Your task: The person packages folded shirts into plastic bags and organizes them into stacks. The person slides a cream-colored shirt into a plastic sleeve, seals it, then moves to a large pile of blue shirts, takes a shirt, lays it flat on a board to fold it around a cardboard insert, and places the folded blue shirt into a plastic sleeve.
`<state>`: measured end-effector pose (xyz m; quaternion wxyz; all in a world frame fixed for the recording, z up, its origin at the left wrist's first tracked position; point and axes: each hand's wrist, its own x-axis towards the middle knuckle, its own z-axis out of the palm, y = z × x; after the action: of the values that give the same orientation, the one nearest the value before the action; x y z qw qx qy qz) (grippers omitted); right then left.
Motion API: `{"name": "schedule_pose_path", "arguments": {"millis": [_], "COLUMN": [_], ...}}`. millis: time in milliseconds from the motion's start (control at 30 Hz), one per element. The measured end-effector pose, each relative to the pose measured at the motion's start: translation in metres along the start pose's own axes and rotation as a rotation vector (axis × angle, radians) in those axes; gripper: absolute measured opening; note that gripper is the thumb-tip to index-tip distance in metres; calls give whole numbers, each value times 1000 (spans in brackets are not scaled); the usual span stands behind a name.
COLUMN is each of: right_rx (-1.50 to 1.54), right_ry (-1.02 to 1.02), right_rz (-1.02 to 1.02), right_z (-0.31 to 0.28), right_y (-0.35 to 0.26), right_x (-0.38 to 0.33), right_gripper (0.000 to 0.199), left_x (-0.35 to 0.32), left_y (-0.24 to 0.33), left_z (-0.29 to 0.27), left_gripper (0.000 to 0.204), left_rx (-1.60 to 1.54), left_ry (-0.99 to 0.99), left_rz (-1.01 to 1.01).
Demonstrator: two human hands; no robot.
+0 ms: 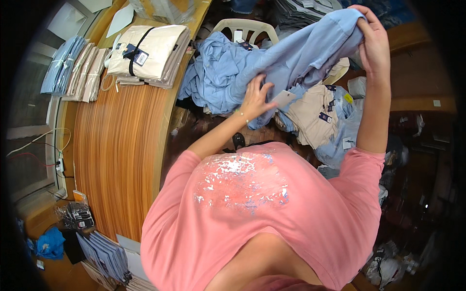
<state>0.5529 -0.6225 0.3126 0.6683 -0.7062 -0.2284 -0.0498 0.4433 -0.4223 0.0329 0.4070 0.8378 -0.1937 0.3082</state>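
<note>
A light blue garment (pixel 310 46) stretches between my hands, lifted toward the upper right; its exact kind does not show. My right hand (pixel 374 46) is raised high, its fingers closed on the garment's far end. Lower and to the left, my left hand (pixel 253 101) rests on the same cloth with its fingers apart. Beside its thumb hangs a pale card tag (pixel 284 99). More crumpled blue cloth (pixel 213 68) lies heaped on a white plastic chair (pixel 245 25), and I cannot tell where the lifted garment parts from that heap.
On the wood-grained table (pixel 119 145) at left sit a strapped stack of folded cream garments (pixel 148 51) and folded blue bundles (pixel 63 65). Tagged cream garments (pixel 313 116) and plastic-wrapped blue ones lie at right. Folded grey-blue packs (pixel 104 254) stand at lower left.
</note>
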Motion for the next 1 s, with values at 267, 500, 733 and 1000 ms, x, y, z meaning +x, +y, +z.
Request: {"name": "schedule_pose_path", "arguments": {"millis": [267, 500, 733, 1000], "right_rx": [-52, 801, 743, -464], "right_ry": [322, -294, -213, 239], "right_rz": [-118, 649, 481, 54], "right_z": [-55, -41, -96, -173], "right_y": [-67, 20, -14, 19], "right_x": [-7, 1, -27, 8], "right_gripper": [23, 22, 26, 18], "left_x": [105, -18, 0, 142], "left_y": [-51, -13, -6, -17], "left_z": [-113, 37, -51, -187], "left_gripper": [29, 67, 49, 54], "left_rx": [-1608, -1448, -1117, -1019], "left_ry": [43, -269, -433, -480], "left_rz": [-637, -1069, -931, -414]}}
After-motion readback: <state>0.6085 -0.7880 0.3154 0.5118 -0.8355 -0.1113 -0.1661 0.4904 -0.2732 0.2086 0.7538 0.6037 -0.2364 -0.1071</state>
